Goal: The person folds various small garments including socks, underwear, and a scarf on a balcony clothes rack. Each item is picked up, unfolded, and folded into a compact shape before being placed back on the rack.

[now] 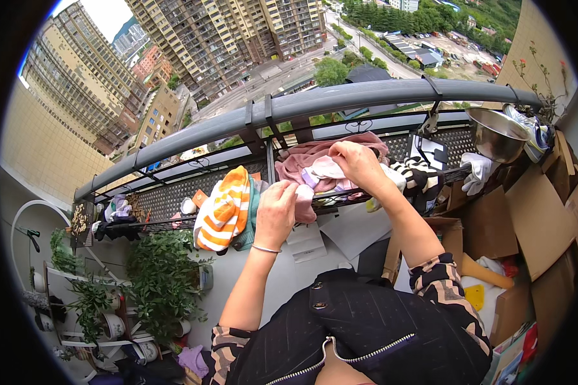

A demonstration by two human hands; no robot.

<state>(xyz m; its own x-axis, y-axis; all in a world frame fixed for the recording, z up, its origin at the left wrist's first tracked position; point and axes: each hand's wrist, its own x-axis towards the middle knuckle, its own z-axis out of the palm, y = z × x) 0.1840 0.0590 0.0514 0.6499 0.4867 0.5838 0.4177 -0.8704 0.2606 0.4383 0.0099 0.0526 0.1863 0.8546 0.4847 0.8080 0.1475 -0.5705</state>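
Observation:
My left hand (275, 211) has its fingers pinched on a small pale pink cloth item (305, 204) that hangs beside the rack's front edge. Farther right, my right hand (359, 163) is raised over a pink towel (301, 159), its fingertips bent together at a light pink and lilac garment (323, 169); whether it grips this cannot be told. Left of my left hand, an orange-and-white striped cloth (225, 209) lies over a teal cloth (250, 228) on the rack's edge. A black-and-white patterned cloth (416, 173) lies right of the towel.
A grey balcony railing (356, 96) curves behind the black metal rack (164, 197). A steel bowl (496, 137), a shoe (532, 130) and a white glove (477, 172) sit at the right. Cardboard boxes (534, 216) crowd below them. Potted plants (161, 279) stand at lower left.

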